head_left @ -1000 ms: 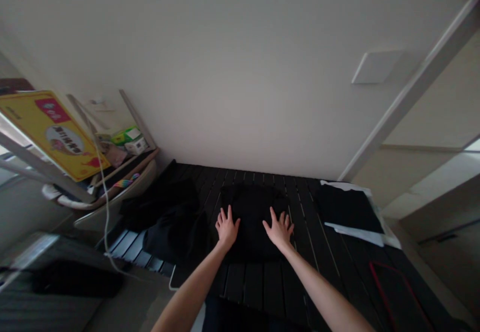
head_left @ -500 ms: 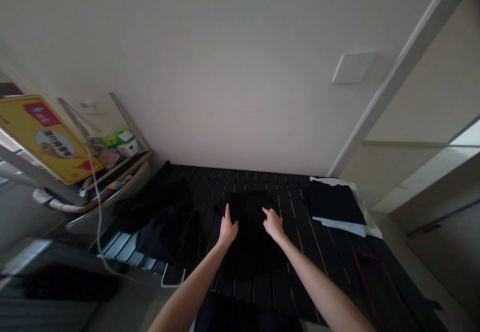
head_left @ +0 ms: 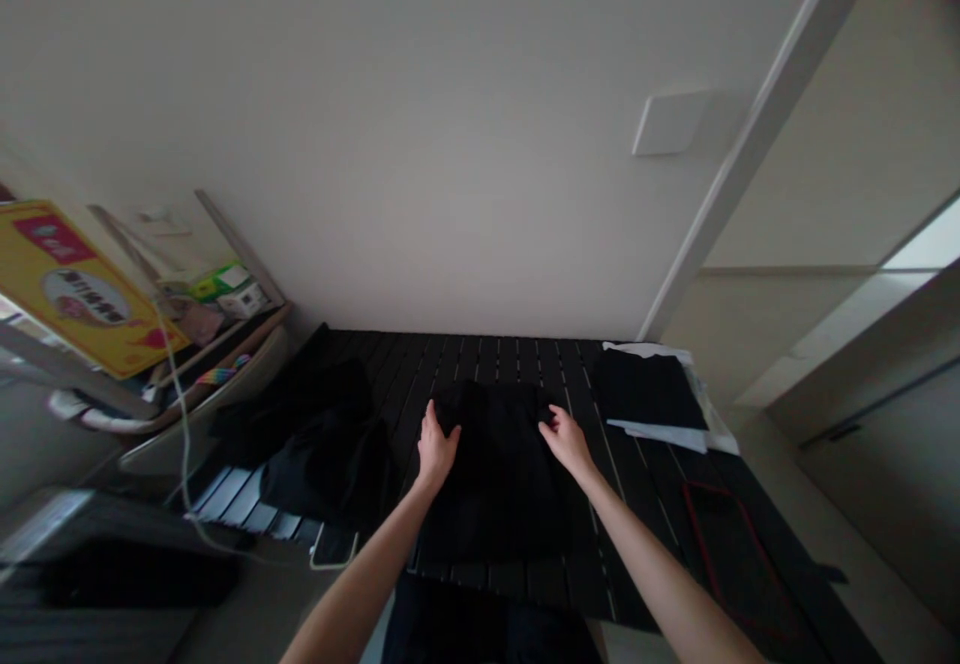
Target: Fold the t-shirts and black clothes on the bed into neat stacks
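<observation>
The left hand [head_left: 437, 449] and right hand [head_left: 568, 442] are half-curled, their fingers at opposite side edges of a flat black garment [head_left: 491, 484] that lies between them on a slatted dark bench [head_left: 480, 359]. The dark cloth makes it impossible to tell whether they pinch it. Left of the left hand, a heap of black clothing [head_left: 322, 444] lies just beside the garment. Beyond the right hand, a folded black cloth [head_left: 645, 389] sits on a white sheet [head_left: 660, 434], and a thin red cord [head_left: 727, 554] lies on the bench further right.
</observation>
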The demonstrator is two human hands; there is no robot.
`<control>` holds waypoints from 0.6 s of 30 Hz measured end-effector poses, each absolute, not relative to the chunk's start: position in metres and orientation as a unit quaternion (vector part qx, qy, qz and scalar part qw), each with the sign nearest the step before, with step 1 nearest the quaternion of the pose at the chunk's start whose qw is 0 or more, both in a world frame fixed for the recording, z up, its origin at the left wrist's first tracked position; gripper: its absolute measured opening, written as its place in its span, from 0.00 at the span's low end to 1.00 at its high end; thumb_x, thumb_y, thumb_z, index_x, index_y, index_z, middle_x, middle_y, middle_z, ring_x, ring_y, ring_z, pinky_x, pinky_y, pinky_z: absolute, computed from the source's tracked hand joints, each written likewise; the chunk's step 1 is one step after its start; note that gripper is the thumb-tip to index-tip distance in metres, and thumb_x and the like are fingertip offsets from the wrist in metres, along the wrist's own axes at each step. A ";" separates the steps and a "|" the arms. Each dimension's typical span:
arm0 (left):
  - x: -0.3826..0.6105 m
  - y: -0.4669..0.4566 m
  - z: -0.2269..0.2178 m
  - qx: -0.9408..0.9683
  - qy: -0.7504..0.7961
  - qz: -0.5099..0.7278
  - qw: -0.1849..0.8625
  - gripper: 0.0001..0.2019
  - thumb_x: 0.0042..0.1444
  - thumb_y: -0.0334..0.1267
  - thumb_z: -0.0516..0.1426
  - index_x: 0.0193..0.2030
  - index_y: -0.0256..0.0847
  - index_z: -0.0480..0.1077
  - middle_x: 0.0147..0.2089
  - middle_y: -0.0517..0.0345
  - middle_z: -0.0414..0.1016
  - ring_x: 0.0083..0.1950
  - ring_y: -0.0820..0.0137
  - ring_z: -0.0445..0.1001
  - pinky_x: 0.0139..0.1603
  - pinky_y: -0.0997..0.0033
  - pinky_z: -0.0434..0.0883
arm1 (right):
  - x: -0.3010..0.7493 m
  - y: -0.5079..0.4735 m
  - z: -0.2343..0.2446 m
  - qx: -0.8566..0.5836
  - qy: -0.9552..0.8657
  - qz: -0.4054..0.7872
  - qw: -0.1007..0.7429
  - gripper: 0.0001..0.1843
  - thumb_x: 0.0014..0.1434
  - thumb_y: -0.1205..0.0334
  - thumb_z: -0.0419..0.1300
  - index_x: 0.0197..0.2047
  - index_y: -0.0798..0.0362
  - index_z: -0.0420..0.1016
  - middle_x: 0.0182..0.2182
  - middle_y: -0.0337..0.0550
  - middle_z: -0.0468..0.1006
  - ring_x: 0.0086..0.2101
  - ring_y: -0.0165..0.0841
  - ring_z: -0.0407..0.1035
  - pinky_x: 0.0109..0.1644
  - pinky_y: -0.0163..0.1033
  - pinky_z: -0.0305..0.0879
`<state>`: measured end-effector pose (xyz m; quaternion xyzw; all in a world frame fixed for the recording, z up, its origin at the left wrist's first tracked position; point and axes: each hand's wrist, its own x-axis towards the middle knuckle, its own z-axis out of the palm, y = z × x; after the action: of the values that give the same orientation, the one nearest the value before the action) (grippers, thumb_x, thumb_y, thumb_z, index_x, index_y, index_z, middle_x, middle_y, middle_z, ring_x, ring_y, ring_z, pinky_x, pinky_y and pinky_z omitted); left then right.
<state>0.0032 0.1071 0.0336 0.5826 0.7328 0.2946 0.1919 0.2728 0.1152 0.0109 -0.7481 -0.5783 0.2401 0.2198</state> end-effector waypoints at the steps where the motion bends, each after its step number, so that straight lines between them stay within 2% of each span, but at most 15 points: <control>1: 0.001 0.114 0.036 0.571 0.739 0.307 0.186 0.34 0.57 0.39 0.55 0.68 0.37 0.47 0.60 0.42 0.64 0.59 0.59 0.65 0.57 0.58 0.63 | 0.270 0.121 0.011 -0.755 -0.571 0.241 0.216 0.28 0.59 0.55 0.53 0.60 0.59 0.63 0.46 0.52 0.75 0.47 0.38 0.71 0.49 0.38 0.64; 4: -0.004 0.140 0.043 0.561 0.750 0.283 0.205 0.27 0.56 0.40 0.57 0.61 0.33 0.60 0.51 0.44 0.69 0.51 0.62 0.71 0.53 0.63 0.67 | 0.255 0.137 0.011 -0.782 -0.543 0.242 0.191 0.32 0.57 0.48 0.56 0.57 0.62 0.66 0.48 0.61 0.72 0.49 0.45 0.69 0.48 0.42 0.65; 6: -0.007 0.156 0.046 0.569 0.745 0.258 0.233 0.19 0.51 0.38 0.61 0.50 0.34 0.70 0.45 0.48 0.72 0.45 0.63 0.73 0.48 0.66 0.68 | 0.244 0.145 0.014 -0.797 -0.527 0.237 0.176 0.32 0.56 0.46 0.58 0.56 0.61 0.68 0.48 0.63 0.71 0.50 0.48 0.68 0.47 0.44 0.64; 8: -0.009 0.166 0.046 0.573 0.739 0.247 0.254 0.10 0.49 0.34 0.63 0.38 0.35 0.73 0.39 0.51 0.73 0.42 0.65 0.74 0.45 0.69 0.68 | 0.233 0.149 0.018 -0.809 -0.516 0.223 0.171 0.27 0.57 0.49 0.58 0.55 0.57 0.69 0.49 0.62 0.69 0.50 0.48 0.67 0.46 0.44 0.64; 10: -0.010 0.169 0.045 0.570 0.736 0.249 0.268 0.03 0.50 0.32 0.61 0.33 0.37 0.73 0.37 0.53 0.74 0.42 0.66 0.74 0.45 0.71 0.68 | 0.224 0.149 0.024 -0.818 -0.509 0.205 0.172 0.19 0.60 0.54 0.56 0.51 0.54 0.71 0.48 0.60 0.67 0.50 0.47 0.67 0.45 0.44 0.63; 13: -0.012 0.162 0.042 0.544 0.746 0.268 0.275 0.06 0.51 0.31 0.60 0.37 0.36 0.72 0.41 0.51 0.74 0.45 0.65 0.73 0.47 0.70 0.67 | 0.214 0.145 0.037 -0.822 -0.512 0.177 0.178 0.11 0.62 0.60 0.53 0.44 0.54 0.73 0.45 0.56 0.67 0.46 0.44 0.68 0.43 0.42 0.62; 16: -0.014 0.151 0.043 0.517 0.750 0.294 0.290 0.13 0.50 0.34 0.62 0.43 0.34 0.70 0.41 0.49 0.74 0.44 0.64 0.74 0.45 0.68 0.68 | 0.204 0.138 0.052 -0.809 -0.534 0.146 0.199 0.11 0.64 0.61 0.51 0.42 0.53 0.72 0.44 0.53 0.67 0.43 0.39 0.68 0.43 0.39 0.60; 18: -0.014 0.145 0.048 0.519 0.733 0.315 0.308 0.13 0.51 0.38 0.62 0.43 0.35 0.71 0.38 0.51 0.75 0.41 0.65 0.75 0.42 0.70 0.69 | 0.196 0.135 0.060 -0.793 -0.554 0.131 0.217 0.12 0.65 0.61 0.48 0.43 0.52 0.71 0.45 0.51 0.68 0.42 0.36 0.68 0.43 0.37 0.59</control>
<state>-0.0144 0.1450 0.0483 0.5186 0.7328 0.3152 0.3078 0.1961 0.1352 0.0604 -0.7930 -0.5541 0.1313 0.2166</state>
